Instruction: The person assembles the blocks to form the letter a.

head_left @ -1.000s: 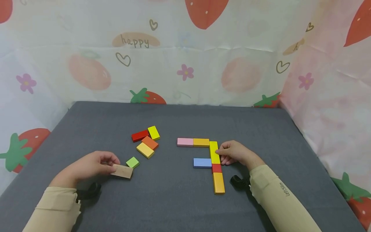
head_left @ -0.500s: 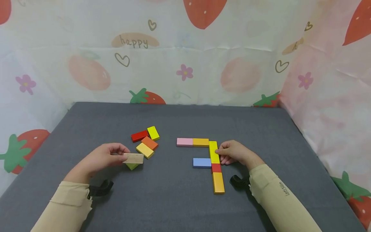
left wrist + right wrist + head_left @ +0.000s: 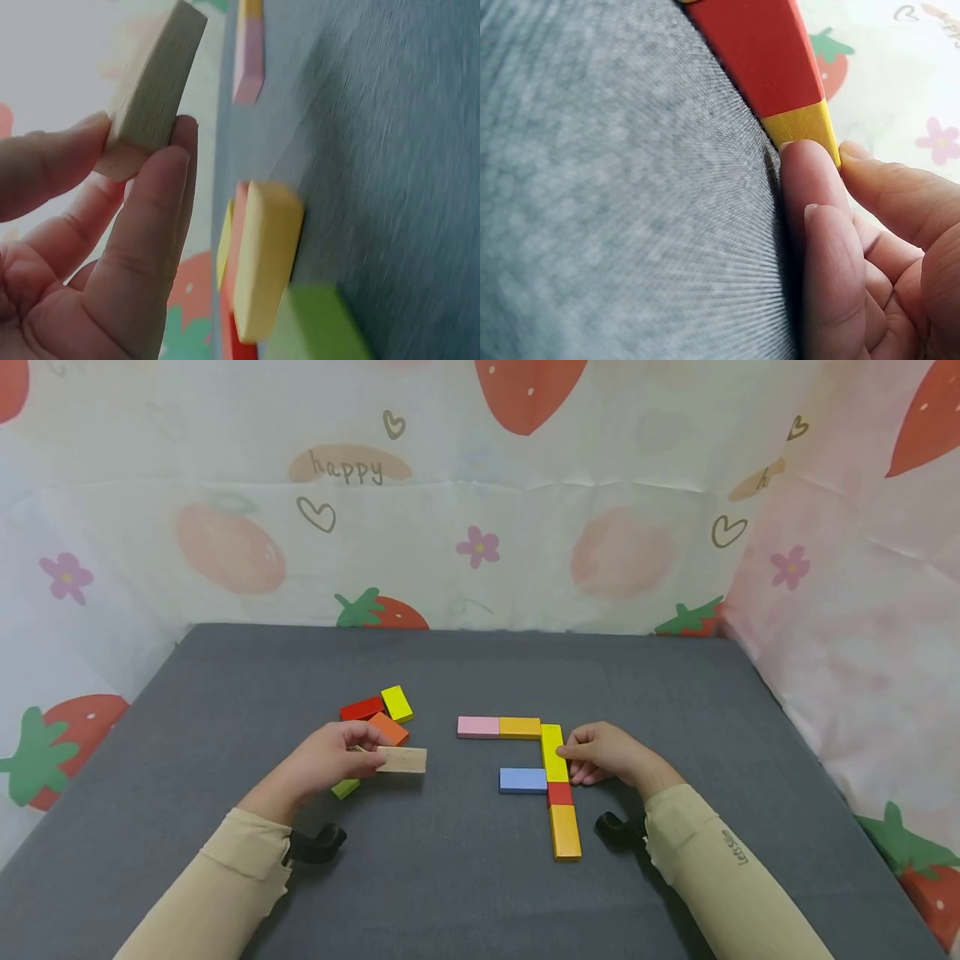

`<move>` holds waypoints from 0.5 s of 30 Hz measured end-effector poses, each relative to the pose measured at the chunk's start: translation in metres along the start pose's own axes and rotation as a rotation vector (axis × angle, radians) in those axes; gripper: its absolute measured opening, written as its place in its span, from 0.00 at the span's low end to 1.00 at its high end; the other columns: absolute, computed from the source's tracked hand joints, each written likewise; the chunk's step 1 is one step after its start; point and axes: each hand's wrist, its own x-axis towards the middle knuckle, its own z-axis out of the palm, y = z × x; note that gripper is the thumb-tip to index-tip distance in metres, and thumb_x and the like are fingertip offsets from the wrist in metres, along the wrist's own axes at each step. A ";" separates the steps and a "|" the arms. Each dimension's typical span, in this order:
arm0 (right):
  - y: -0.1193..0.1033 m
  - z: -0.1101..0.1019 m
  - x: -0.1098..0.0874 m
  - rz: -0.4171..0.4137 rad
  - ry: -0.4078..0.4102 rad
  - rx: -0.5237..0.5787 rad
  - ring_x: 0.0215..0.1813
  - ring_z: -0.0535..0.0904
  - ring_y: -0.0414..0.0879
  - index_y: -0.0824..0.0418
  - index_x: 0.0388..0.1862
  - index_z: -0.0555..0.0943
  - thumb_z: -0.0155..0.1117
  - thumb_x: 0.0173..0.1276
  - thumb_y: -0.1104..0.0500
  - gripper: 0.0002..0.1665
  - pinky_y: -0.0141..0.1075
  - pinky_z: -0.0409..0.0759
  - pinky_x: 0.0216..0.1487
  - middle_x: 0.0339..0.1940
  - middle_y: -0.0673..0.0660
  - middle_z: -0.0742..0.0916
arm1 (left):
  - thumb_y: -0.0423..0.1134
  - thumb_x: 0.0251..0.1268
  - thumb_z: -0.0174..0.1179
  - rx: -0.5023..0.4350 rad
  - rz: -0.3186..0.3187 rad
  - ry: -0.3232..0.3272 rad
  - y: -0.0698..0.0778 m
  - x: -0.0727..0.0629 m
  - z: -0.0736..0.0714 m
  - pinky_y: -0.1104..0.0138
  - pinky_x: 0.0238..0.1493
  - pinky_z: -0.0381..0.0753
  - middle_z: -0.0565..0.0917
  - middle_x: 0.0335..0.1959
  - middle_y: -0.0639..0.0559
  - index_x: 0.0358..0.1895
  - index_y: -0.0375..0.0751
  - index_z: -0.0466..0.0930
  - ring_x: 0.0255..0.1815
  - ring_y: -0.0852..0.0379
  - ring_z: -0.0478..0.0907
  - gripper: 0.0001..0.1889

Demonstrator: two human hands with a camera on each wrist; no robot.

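Table (image 3: 450, 902): dark grey cloth top, woven grain visible in the right wrist view. Printed sheeting on three sides. Back sheet (image 3: 525, 493) rises behind the far edge, off-white, horizontal crease across it. Left sheet (image 3: 112, 635) cool white along the left edge; right sheet (image 3: 862, 643) pinkish and wrinkled along the right edge.

Prints on back: large red strawberry (image 3: 530, 393) cut by top of frame, "happy" patch (image 3: 350, 463), pale peach-toned fruit (image 3: 624, 552), purple flower (image 3: 478, 547), outlined hearts. Small strawberry (image 3: 397, 612) sits at the far edge, another (image 3: 693, 620) by the far right corner. More strawberries and flowers on both side sheets. Light soft, fairly even.
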 end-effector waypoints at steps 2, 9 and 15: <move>0.000 0.000 0.000 0.000 0.000 0.001 0.22 0.80 0.40 0.59 0.28 0.78 0.62 0.70 0.52 0.14 0.29 0.80 0.28 0.20 0.53 0.81 | 0.38 0.65 0.62 0.000 0.002 0.008 0.002 0.004 0.006 0.63 0.48 0.84 0.77 0.42 0.46 0.49 0.39 0.80 0.46 0.51 0.76 0.12; 0.000 0.000 0.000 -0.002 0.000 -0.001 0.23 0.80 0.40 0.59 0.28 0.78 0.62 0.70 0.52 0.14 0.29 0.80 0.28 0.20 0.53 0.81 | 0.35 0.65 0.62 -0.080 0.013 0.023 0.008 0.011 0.023 0.65 0.48 0.84 0.76 0.44 0.46 0.49 0.37 0.81 0.48 0.50 0.76 0.11; 0.001 0.000 0.000 0.004 0.003 0.002 0.22 0.79 0.40 0.59 0.29 0.77 0.62 0.70 0.52 0.14 0.29 0.80 0.27 0.20 0.52 0.81 | 0.35 0.66 0.62 -0.070 0.002 -0.010 0.013 0.018 0.037 0.63 0.49 0.84 0.77 0.41 0.45 0.50 0.37 0.81 0.46 0.52 0.77 0.12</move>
